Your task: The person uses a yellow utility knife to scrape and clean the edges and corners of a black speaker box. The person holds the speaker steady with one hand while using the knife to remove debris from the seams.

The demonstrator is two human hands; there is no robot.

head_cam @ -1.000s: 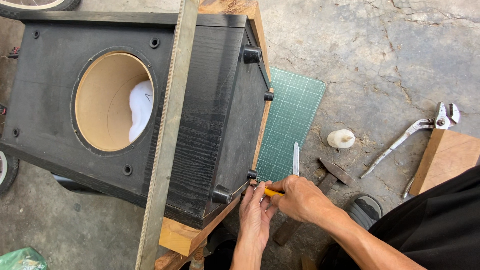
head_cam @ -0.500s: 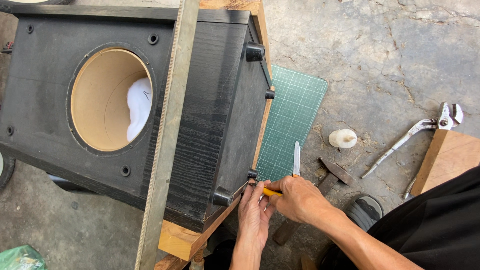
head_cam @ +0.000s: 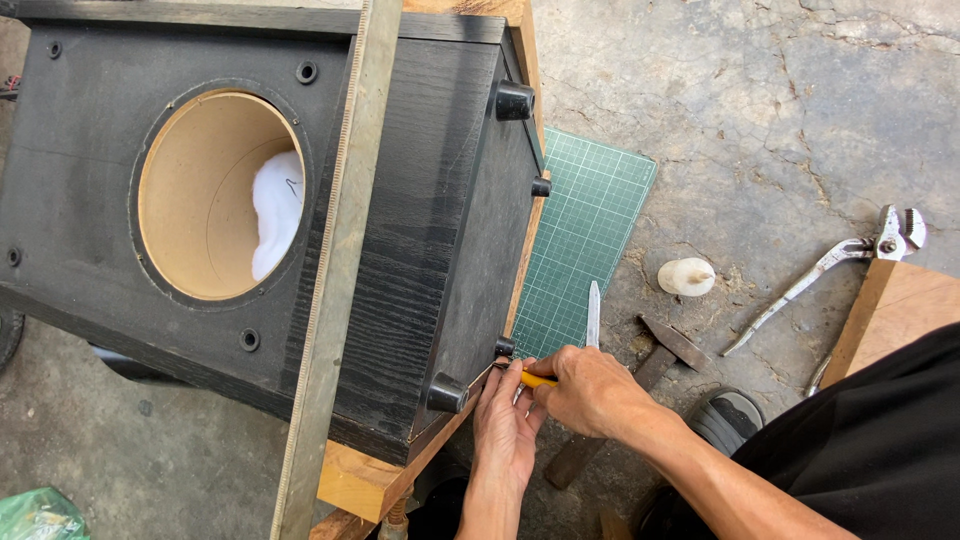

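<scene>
A black speaker cabinet (head_cam: 420, 240) with a round cut-out (head_cam: 215, 195) lies on a wooden stand (head_cam: 365, 480). White padding (head_cam: 278, 210) shows inside the hole. My right hand (head_cam: 590, 390) grips a yellow-handled tool (head_cam: 535, 379) whose tip meets the cabinet's lower edge by a black rubber foot (head_cam: 447, 394). My left hand (head_cam: 505, 425) rests just under it, fingers against the tool and the cabinet edge. A long metal straightedge (head_cam: 340, 260) lies across the cabinet.
A green cutting mat (head_cam: 585, 240) lies on the concrete floor with a knife blade (head_cam: 593, 313) on it. Nearby are a hammer (head_cam: 640, 385), a white round piece (head_cam: 686, 277), pliers (head_cam: 830, 270), a wooden board (head_cam: 900, 310) and a green bag (head_cam: 35, 515).
The view has shifted slightly; both hands stay at the cabinet's lower corner with the yellow-handled tool, hardly moved.
</scene>
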